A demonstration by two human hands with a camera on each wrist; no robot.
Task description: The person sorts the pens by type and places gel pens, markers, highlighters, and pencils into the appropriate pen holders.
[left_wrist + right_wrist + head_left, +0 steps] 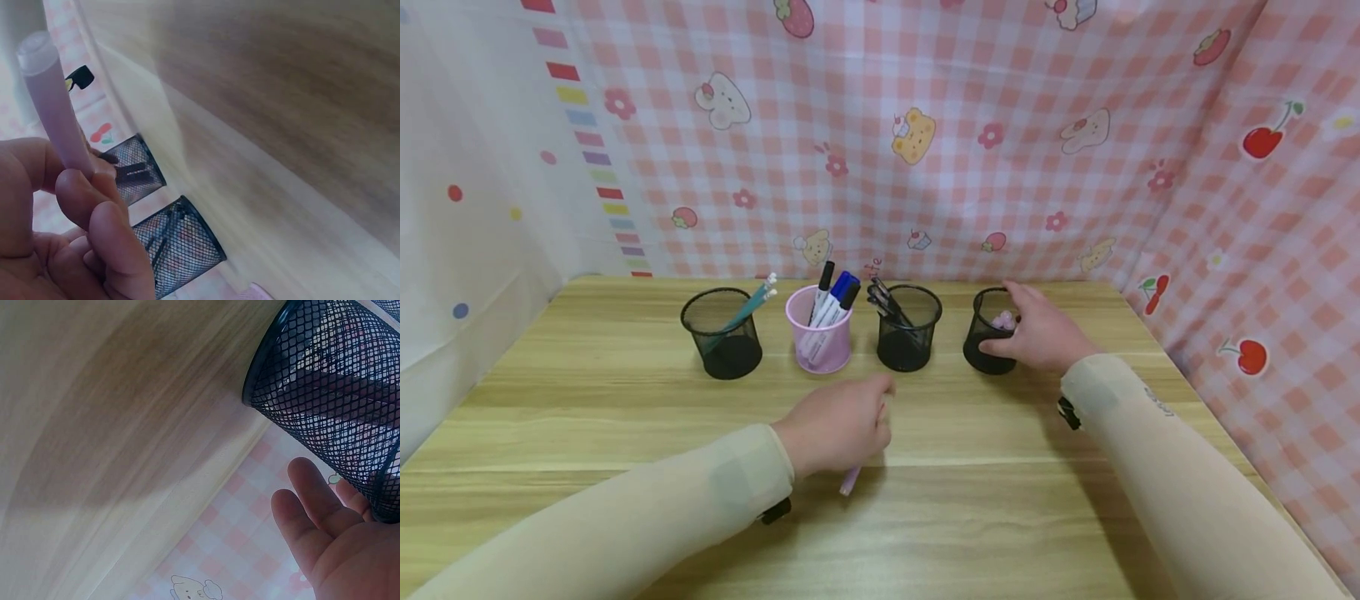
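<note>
My left hand (842, 423) is over the middle of the table and pinches a slim lilac pen (851, 480) between thumb and fingers. In the left wrist view the same lilac pen (55, 112) shows a translucent end, and its other end is hidden by the fingers. At the right, my right hand (1047, 332) holds a black mesh pen holder (977, 348), thumb across its front and a finger at the back of its rim. Pink rounded tops (1004, 319) show inside that holder. The right wrist view has some fingers (312, 494) spread beside the mesh.
Three more holders stand in the row: a black mesh one (906, 350) with black pens, a pink one (824, 354) with markers, and a black mesh one (730, 358) with teal pencils at the left. Behind the wooden table (962, 517) hangs a pink checked cloth (865, 100).
</note>
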